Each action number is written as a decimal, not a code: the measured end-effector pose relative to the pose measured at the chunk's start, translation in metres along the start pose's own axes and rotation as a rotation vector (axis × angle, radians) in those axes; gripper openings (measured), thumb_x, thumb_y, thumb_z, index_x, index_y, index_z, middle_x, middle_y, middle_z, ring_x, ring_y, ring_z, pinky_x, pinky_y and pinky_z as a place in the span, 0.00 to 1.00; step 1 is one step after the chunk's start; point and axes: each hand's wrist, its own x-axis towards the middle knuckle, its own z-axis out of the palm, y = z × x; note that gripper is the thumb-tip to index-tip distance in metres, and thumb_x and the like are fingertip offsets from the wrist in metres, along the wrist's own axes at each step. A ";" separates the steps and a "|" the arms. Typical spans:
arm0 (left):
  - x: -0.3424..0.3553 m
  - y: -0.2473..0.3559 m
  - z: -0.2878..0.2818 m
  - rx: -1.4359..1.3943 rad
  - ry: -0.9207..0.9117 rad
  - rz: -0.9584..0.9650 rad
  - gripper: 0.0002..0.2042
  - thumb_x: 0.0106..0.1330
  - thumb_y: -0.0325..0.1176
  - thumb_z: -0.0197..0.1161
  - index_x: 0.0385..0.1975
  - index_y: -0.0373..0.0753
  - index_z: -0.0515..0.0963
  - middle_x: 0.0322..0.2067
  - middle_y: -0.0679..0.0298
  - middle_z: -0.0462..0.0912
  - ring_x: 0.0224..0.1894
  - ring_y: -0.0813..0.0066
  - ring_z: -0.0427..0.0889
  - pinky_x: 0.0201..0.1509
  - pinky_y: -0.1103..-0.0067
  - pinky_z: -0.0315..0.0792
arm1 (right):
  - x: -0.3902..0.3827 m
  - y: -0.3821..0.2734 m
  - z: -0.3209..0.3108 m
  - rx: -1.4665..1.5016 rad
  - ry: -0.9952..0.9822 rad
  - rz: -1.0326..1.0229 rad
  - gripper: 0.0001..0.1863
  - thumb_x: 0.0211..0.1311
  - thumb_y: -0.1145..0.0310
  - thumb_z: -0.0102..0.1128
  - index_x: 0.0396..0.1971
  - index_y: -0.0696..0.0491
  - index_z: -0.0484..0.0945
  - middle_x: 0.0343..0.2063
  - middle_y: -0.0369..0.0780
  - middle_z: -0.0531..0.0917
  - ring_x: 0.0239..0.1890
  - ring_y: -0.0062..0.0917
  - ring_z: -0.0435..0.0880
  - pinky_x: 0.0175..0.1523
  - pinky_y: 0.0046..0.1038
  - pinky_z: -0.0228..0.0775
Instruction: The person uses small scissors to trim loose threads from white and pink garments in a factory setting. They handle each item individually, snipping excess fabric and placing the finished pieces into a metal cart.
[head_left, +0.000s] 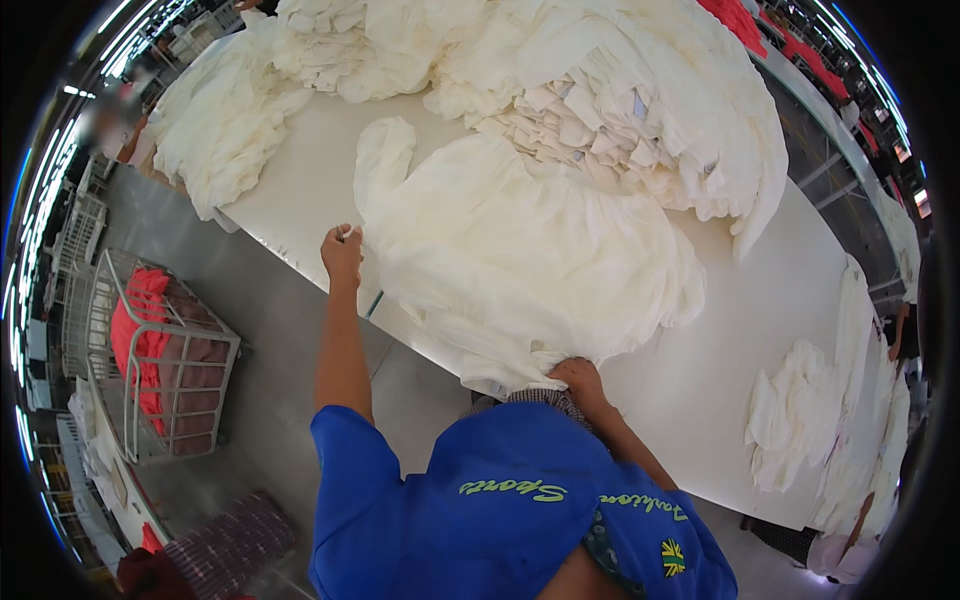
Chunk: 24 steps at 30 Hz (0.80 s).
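A cream-white garment of thin fabric lies spread and rumpled on the pale work table in front of me. My left hand is closed on its edge at the left, with a bit of white cloth between the fingers. My right hand grips the garment's lower edge near my body, at the table's front; some of those fingers are hidden in the cloth. Behind the garment, a large heap of similar white fabric covers the far side of the table, with many small folded pieces among it.
More white cloth lies at the right. A white wire cart with pink and mauve fabric stands on the floor at left. Co-workers show at the edges: an arm upper left, a hand at right, plaid clothing lower left.
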 end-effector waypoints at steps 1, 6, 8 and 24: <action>-0.006 -0.010 0.004 0.031 -0.008 -0.023 0.13 0.59 0.29 0.64 0.42 0.32 0.73 0.22 0.68 0.71 0.16 0.83 0.65 0.17 0.83 0.62 | -0.002 0.000 -0.002 0.008 -0.006 -0.006 0.18 0.37 0.80 0.61 0.33 0.48 0.79 0.34 0.36 0.79 0.41 0.34 0.76 0.45 0.35 0.65; -0.055 -0.064 0.010 0.099 0.082 0.070 0.14 0.63 0.33 0.60 0.45 0.34 0.74 0.29 0.66 0.75 0.24 0.83 0.71 0.23 0.82 0.68 | -0.003 -0.019 -0.027 0.081 -0.027 0.015 0.20 0.36 0.81 0.63 0.36 0.52 0.78 0.40 0.37 0.80 0.47 0.35 0.75 0.52 0.35 0.66; -0.075 -0.078 0.017 0.172 0.062 0.172 0.14 0.63 0.34 0.60 0.45 0.34 0.75 0.31 0.66 0.76 0.26 0.83 0.71 0.25 0.82 0.70 | -0.011 -0.016 -0.028 0.090 0.011 0.037 0.19 0.39 0.82 0.63 0.37 0.53 0.78 0.41 0.38 0.80 0.48 0.35 0.75 0.53 0.35 0.66; -0.279 -0.027 0.122 0.133 -0.955 -0.100 0.11 0.65 0.36 0.60 0.36 0.33 0.79 0.23 0.71 0.76 0.19 0.88 0.68 0.21 0.86 0.67 | -0.019 0.028 -0.026 0.341 0.794 0.684 0.17 0.61 0.72 0.58 0.48 0.59 0.70 0.40 0.40 0.75 0.38 0.22 0.77 0.42 0.24 0.72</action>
